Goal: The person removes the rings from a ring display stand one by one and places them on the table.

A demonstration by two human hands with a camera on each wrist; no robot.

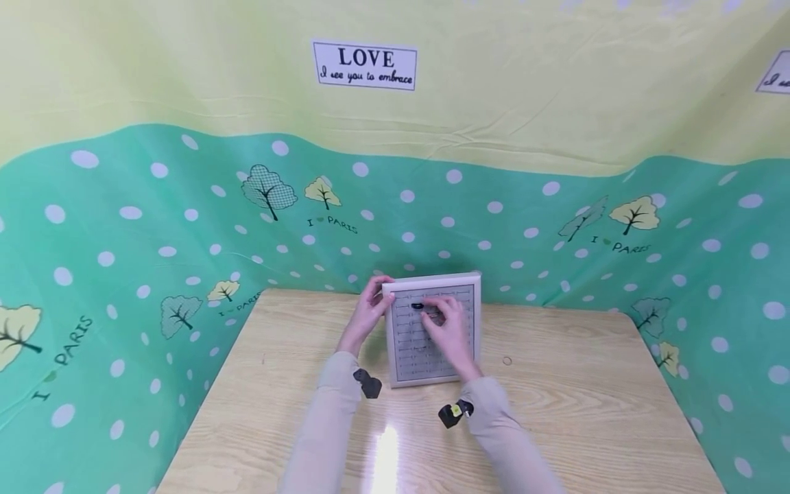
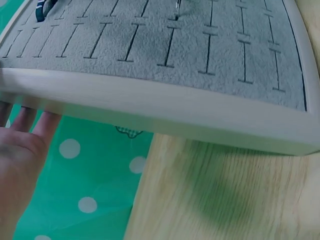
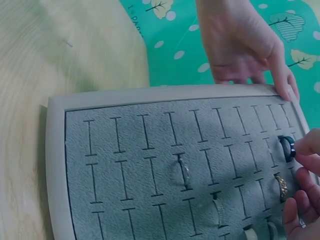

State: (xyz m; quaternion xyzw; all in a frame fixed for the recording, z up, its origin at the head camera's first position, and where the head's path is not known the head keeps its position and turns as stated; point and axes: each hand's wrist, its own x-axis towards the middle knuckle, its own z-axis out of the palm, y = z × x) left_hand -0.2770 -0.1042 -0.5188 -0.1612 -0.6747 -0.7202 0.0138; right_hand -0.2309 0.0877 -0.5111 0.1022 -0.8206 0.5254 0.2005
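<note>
Nearest the camera, two pale sleeves (image 1: 311,439) extend over the wooden surface (image 1: 228,425). The left hand (image 1: 364,315) grips the grey ring board (image 1: 426,381) along its left edge, thumb in front, fingers behind. Right of that thumb, against the board, is a black ring (image 1: 417,306), pinched by the bent fingers of the right hand (image 1: 452,335); a gold ring (image 3: 283,187) sits just beside them.

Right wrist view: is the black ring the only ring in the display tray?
No, a gold-coloured ring and a silver-coloured ring also sit in slots of the display tray.
</note>
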